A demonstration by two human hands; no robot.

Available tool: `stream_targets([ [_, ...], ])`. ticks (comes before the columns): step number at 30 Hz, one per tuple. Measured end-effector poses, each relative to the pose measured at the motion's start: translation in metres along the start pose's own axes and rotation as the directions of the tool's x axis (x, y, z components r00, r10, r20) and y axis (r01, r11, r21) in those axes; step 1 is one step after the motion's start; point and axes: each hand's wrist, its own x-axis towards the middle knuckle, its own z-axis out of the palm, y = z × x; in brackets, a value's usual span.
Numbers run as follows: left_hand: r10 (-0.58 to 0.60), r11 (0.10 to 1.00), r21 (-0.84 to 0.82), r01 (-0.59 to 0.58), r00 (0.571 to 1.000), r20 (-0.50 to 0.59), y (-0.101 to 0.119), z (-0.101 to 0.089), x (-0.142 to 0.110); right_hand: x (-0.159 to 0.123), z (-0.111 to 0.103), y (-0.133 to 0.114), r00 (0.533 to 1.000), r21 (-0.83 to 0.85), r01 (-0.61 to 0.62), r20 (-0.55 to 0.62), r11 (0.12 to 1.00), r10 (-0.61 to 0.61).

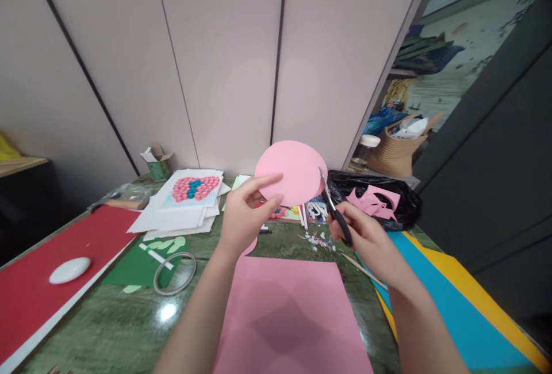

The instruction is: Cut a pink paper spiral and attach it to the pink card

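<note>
A pink paper circle [293, 167] is raised above the table, pinched at its lower left between the thumb and fingers of my left hand [248, 210]. My right hand [362, 236] grips black-handled scissors [340, 221], whose blades point up and overlap the circle's right edge. Whether the blades are parted is hard to make out. Below my hands, a large pink sheet [293, 310] lies flat on the table. Part of another rounded pink piece [250, 247] shows beside my left wrist.
Pink offcuts [373, 201] rest on a black plastic bag [407, 207] at right. Blue card [452, 310] and yellow card lie near my right arm. Leftward are a tape roll [175, 273], green paper [123, 267], red card [64, 241] and stacked white papers [181, 221]. Paper scraps [318, 240] dot the middle.
</note>
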Motion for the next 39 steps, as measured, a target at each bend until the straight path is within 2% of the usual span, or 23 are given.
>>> stream_targets([
  [4,-0.004,1.0,0.003,0.004,1.0,0.019,0.001,0.0004,0.0004,0.0007,0.0009,-0.0009,1.0,0.012,-0.006,-0.002,1.0,0.006],
  [10,-0.036,0.999,-0.036,0.04,0.994,0.107,0.0015,-0.0014,0.0014,-0.0002,0.0006,-0.0045,0.999,0.006,0.033,-0.009,0.999,-0.033],
  [16,-0.046,0.997,-0.056,0.054,0.99,0.132,0.0002,-0.0024,0.0012,0.0005,0.0014,-0.0066,0.999,0.011,0.035,-0.022,0.999,-0.035],
  [39,-0.003,0.999,0.047,-0.001,0.997,0.08,0.0011,-0.005,0.0023,-0.001,-0.0006,0.0005,1.0,-0.01,0.025,0.002,1.0,-0.025],
])
